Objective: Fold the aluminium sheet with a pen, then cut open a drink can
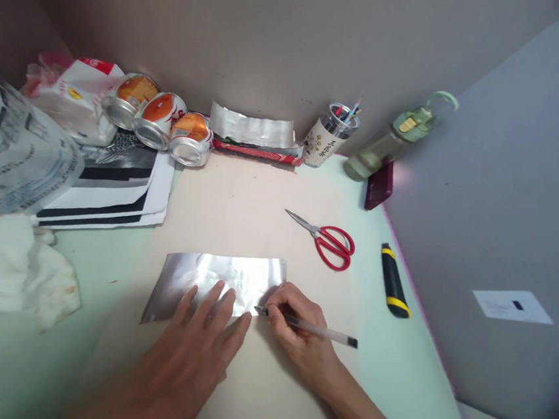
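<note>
A shiny rectangular sheet of metal [214, 272] lies on a pale mat [230, 211], its left end slightly curled. My left hand [208, 334] presses flat across its lower edge with fingers spread. Pinched in my right hand [300, 327] is a pen [329, 333] with a clear barrel and dark end cap. Its tip meets the sheet near the lower right corner. Beyond my right hand lie scissors [328, 240] with red handles, blades pointing up and left. Farther right rests a black and yellow utility knife [394, 283].
At the back stand several drink cans [191, 138], curved metal strips [252, 128], a pen holder [328, 138] and a green bottle [389, 141] beside a maroon box [379, 185]. Printed papers [112, 200], a plastic bag [13, 151] and a stained cloth [11, 269] occupy the left side.
</note>
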`<state>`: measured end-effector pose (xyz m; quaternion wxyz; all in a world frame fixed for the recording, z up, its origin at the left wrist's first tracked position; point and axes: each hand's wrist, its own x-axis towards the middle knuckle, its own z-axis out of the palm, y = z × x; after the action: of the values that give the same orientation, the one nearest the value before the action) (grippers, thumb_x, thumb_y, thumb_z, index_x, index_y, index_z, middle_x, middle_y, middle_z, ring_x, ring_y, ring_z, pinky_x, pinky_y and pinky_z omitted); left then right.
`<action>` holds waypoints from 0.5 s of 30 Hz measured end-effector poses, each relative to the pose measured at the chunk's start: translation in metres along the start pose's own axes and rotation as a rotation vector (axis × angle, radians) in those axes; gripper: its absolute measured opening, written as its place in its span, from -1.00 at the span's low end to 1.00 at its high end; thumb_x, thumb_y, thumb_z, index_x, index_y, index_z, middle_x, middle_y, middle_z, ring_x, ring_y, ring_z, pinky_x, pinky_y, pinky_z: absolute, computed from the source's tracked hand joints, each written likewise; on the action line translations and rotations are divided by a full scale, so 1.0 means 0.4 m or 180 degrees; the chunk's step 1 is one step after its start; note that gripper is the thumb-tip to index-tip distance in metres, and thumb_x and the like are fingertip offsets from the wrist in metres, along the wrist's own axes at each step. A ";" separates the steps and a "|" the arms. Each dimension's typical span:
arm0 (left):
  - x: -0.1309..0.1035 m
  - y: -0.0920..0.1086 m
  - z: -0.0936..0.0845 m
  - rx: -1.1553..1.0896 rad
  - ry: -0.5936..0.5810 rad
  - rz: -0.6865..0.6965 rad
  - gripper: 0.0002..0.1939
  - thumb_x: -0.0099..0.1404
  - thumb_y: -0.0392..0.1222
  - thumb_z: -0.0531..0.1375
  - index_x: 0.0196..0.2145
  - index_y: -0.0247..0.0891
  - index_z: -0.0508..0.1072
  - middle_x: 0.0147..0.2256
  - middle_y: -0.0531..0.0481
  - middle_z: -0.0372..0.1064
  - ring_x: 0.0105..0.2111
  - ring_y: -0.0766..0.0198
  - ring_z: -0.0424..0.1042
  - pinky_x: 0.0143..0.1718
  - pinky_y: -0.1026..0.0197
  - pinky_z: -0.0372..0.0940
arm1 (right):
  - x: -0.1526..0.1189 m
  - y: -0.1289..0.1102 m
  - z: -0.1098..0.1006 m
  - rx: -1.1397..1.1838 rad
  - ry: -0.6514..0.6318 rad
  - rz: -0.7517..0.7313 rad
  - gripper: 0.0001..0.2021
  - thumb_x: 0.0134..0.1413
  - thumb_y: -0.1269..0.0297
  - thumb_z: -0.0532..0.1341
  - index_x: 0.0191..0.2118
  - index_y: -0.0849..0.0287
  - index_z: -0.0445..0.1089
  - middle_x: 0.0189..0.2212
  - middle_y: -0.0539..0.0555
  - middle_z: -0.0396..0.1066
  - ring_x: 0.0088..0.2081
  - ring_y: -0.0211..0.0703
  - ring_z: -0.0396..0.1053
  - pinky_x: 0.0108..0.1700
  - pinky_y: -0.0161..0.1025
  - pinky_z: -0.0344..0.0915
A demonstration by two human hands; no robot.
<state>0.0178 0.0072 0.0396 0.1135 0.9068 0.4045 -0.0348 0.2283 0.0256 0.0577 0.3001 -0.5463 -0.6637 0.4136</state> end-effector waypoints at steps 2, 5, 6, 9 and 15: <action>0.001 0.003 -0.003 0.0031 -0.0048 -0.0066 -0.36 0.31 0.16 0.23 0.28 -0.02 0.27 0.28 -0.26 0.21 0.31 -0.27 0.08 0.22 -0.36 0.03 | 0.000 0.002 0.000 -0.0007 -0.0002 -0.0007 -0.84 0.25 0.41 0.11 -0.39 0.13 0.30 -0.42 0.01 0.33 -0.40 -0.21 0.25 -0.36 -0.26 0.19; 0.006 0.009 -0.011 0.0003 -0.0102 -0.0047 -0.35 0.29 0.19 0.23 0.27 -0.01 0.28 0.27 -0.26 0.23 0.30 -0.27 0.10 0.20 -0.35 0.05 | 0.000 0.004 0.000 -0.0020 0.0002 0.0010 -0.84 0.25 0.40 0.12 -0.38 0.13 0.31 -0.42 0.00 0.32 -0.40 -0.21 0.25 -0.36 -0.27 0.19; 0.007 0.011 -0.015 0.0013 -0.0102 -0.0055 -0.34 0.28 0.19 0.24 0.27 -0.01 0.29 0.27 -0.26 0.24 0.29 -0.27 0.12 0.19 -0.34 0.07 | 0.000 0.005 0.001 -0.0012 0.0001 0.0022 -0.84 0.26 0.40 0.12 -0.38 0.13 0.32 -0.42 0.00 0.33 -0.40 -0.21 0.26 -0.36 -0.27 0.19; 0.008 0.014 -0.020 0.0096 -0.0070 -0.0160 -0.32 0.24 0.19 0.29 0.25 0.01 0.31 0.25 -0.25 0.27 0.28 -0.27 0.14 0.20 -0.34 0.07 | 0.000 0.005 0.002 0.0030 0.0015 0.0029 -0.85 0.26 0.39 0.13 -0.37 0.13 0.35 -0.41 0.01 0.34 -0.39 -0.21 0.28 -0.36 -0.27 0.20; -0.002 0.003 0.001 0.0034 0.0020 0.0007 -0.35 0.33 0.22 0.17 0.30 -0.02 0.25 0.30 -0.26 0.19 0.31 -0.27 0.08 0.23 -0.36 0.00 | 0.001 0.001 0.001 0.0015 -0.0028 -0.0023 -0.85 0.23 0.42 0.14 -0.38 0.13 0.35 -0.42 0.00 0.33 -0.40 -0.21 0.27 -0.37 -0.27 0.20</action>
<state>0.0182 0.0057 0.0395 0.1073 0.9079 0.4037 -0.0340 0.2282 0.0259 0.0571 0.2999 -0.5413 -0.6660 0.4165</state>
